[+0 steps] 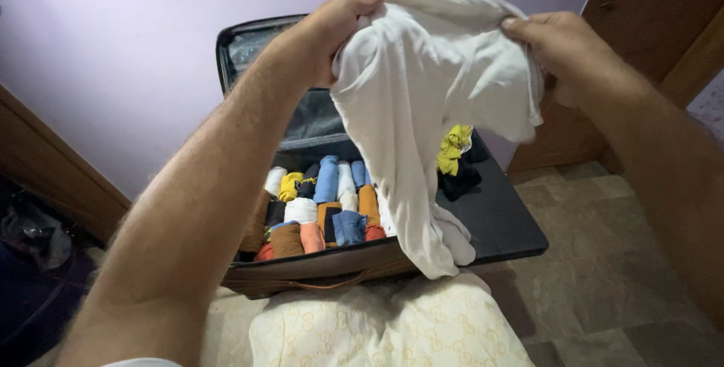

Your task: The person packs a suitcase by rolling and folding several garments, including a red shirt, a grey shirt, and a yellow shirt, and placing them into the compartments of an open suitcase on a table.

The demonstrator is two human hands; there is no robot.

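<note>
Two hands held one white garment (pixel 422 110) up above the open suitcase (pixel 317 269): the left hand (pixel 324 35) and the right hand (pixel 566 54) each pinched its top edge, fingers closed on cloth. Below it, the suitcase already looked largely filled with rolled clothes (pixel 324 205); yellow and dark pieces (pixel 456 159) lay loose beside it. Beyond the suitcase stood a lilac wall (pixel 113 50); tiled floor (pixel 603 276) spread beside it.

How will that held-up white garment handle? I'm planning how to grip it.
The white garment is probably floppy: it sags and folds below the left hand and right hand. It is likely light, since pinching fingers alone hold it.
</note>
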